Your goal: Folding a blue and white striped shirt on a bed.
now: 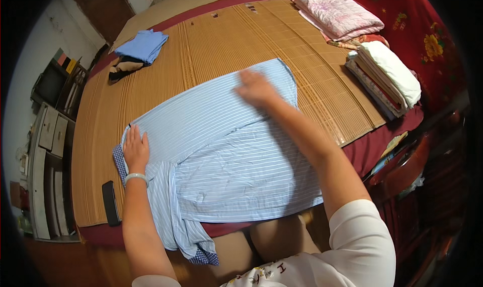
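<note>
A light blue shirt with thin white stripes lies spread on a woven bamboo mat, one side folded over along its length. Its lower part and a sleeve with a dark checked cuff lining hang over the near edge. My left hand rests flat and open on the shirt's left end, next to another dark checked patch. Over the far right part of the shirt is my right hand, blurred by motion, its thumb and fingers apart with nothing seen in them. Whether it touches the cloth I cannot tell.
A black phone lies on the mat left of my left forearm. Folded blue and dark clothes sit at the far left. A pink quilt and a stack of folded white cloth stand on the right. Wooden chair at right.
</note>
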### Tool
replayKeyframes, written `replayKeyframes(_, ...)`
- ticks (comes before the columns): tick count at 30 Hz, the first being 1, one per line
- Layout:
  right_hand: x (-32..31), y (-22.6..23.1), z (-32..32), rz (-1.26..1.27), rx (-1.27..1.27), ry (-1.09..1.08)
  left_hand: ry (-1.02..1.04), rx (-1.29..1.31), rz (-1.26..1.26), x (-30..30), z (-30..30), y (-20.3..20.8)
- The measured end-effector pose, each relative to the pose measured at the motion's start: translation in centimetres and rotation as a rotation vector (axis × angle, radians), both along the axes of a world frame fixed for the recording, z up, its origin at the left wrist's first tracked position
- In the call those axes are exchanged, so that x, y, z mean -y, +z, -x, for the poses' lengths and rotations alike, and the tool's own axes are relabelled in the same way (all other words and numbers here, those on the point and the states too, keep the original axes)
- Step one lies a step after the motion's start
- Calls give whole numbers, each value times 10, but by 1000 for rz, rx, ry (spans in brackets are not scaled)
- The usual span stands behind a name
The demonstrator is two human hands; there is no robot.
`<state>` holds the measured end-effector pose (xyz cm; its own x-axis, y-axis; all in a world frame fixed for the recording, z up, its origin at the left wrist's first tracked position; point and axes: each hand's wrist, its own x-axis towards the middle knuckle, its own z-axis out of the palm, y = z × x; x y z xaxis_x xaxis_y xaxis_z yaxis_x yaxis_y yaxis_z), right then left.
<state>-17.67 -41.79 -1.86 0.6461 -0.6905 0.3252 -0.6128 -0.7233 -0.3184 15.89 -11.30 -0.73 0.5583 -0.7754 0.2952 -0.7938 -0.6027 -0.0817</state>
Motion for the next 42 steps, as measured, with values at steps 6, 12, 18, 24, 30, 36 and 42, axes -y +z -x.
replayKeyframes(6, 70, 0, 66, 148, -148, -236, 45, -6, 52, -7, -8, -11)
replayKeyframes(12, 71, 1, 77, 99, -191, -259, 6, 37, 41, 1, -8, -12)
replayKeyframes(18, 80, -10, 73, 180, -251, -292, 19, 8, -17, -1, -2, -3)
replayKeyframes(24, 80, -3, 67, 188, -244, -278, 25, 24, 13, -4, -11, -7)
replayKeyframes(30, 52, 14, 48, 109, -346, -442, 47, -58, 26, 0, -3, -1)
replayKeyframes(36, -125, 32, -29, 50, -181, 48, 152, -211, -126, 1, -19, 5)
replayKeyframes(42, -277, 27, -8, 9, -8, 261, -223, -224, 147, 14, 109, 44)
